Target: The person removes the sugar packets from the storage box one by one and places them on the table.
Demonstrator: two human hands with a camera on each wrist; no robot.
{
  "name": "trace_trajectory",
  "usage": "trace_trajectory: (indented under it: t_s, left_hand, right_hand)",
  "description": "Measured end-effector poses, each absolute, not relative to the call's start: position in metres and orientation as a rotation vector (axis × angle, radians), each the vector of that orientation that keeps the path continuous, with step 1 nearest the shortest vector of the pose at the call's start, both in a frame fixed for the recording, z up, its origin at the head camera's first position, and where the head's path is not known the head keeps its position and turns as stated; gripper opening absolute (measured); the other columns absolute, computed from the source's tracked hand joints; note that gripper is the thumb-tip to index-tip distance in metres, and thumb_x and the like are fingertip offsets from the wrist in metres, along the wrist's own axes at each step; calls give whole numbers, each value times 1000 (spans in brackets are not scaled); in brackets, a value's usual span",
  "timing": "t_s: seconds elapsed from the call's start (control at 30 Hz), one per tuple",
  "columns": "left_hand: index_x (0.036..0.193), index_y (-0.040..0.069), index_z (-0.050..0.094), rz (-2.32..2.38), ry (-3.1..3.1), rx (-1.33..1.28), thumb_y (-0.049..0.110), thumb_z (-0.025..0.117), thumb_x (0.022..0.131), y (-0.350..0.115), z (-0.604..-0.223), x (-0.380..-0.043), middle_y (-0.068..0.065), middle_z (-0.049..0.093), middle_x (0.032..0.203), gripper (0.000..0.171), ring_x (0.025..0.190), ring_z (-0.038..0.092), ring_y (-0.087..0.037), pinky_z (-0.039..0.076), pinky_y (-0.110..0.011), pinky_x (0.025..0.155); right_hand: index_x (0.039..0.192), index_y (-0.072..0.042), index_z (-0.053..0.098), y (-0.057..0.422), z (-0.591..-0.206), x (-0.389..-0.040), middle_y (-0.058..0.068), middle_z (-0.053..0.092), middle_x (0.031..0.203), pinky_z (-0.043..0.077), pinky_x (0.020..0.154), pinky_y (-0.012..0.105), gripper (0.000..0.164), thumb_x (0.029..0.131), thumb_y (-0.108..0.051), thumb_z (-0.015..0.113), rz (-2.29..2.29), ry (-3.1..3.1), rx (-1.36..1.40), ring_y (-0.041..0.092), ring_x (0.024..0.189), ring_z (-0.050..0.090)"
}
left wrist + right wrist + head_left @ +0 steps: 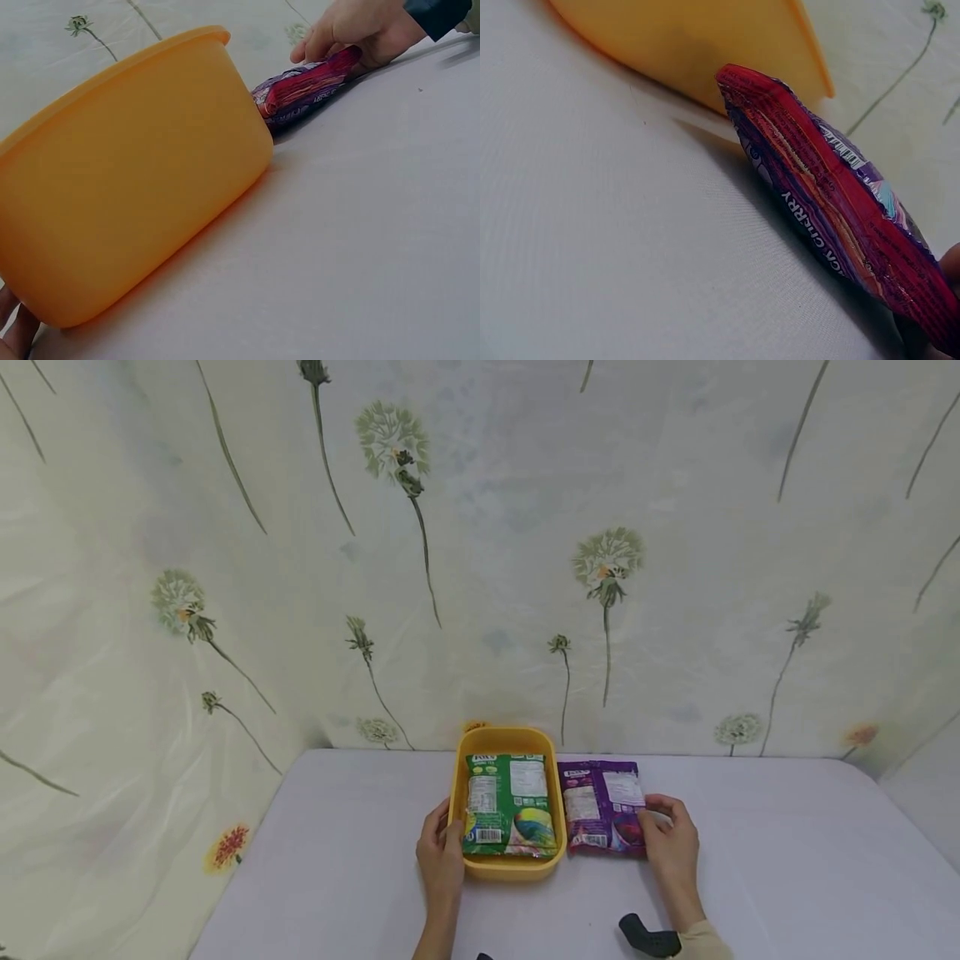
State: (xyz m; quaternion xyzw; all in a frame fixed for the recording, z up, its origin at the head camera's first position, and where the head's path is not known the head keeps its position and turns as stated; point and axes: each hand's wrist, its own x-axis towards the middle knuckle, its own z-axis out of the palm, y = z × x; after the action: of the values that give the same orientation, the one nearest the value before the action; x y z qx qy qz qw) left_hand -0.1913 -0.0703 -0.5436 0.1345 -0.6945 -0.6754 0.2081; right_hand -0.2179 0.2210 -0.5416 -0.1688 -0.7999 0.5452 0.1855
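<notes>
A yellow plastic tub [512, 868] stands on the table with a green candy bag [491, 822] lying inside it. My left hand [441, 852] holds the tub's left side near the front; in the left wrist view only a bit of that hand [16, 330] shows at the tub's lower corner. Just right of the tub lies a purple candy bag [600, 810], its red end seam [832, 195] facing the right wrist camera. My right hand [671, 843] pinches this bag's right edge, fingers behind and thumb in front.
The table [337, 852] has a white cover. A curtain with a dandelion print [487, 568] hangs behind it and at the left. A black wrist strap piece [648, 937] shows near the right sleeve [703, 942].
</notes>
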Motion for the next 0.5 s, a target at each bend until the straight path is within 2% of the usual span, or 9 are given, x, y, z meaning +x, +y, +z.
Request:
trace_trajectory:
  t_s: [0.17,0.23,0.4,0.5]
  left_hand:
    - [125,16,59,-1878,-1929,385,9,55,89,-71,-542,-190,-5,61,125,37,115,59,-20,49,-15,89]
    - [126,12,58,-1878,-1937,398,7,54,89,-70,-531,-185,-8,61,125,37,114,59,-22,47,-12,88]
    - [126,7,57,-1888,-1916,410,4,53,89,-68,-528,-186,-12,61,124,37,113,59,-24,46,-8,82]
    - [126,12,58,-1876,-1897,398,6,53,89,-68,-542,-192,-8,62,125,37,113,59,-21,48,-11,82]
  right_hand:
    - [122,-5,51,219,-541,-218,15,57,119,40,65,1,30,92,-12,54,1543,-2260,-451,-15,79,48]
    - [123,-6,50,219,-540,-218,13,57,119,39,68,-1,31,93,-14,53,1550,-2257,-434,-14,84,47]
    - [126,-7,48,221,-537,-216,13,54,122,40,68,1,33,96,-20,51,1562,-2283,-419,-15,80,47]
    - [127,-7,48,221,-535,-215,13,54,124,40,67,2,34,96,-21,50,1564,-2290,-435,-15,80,48]
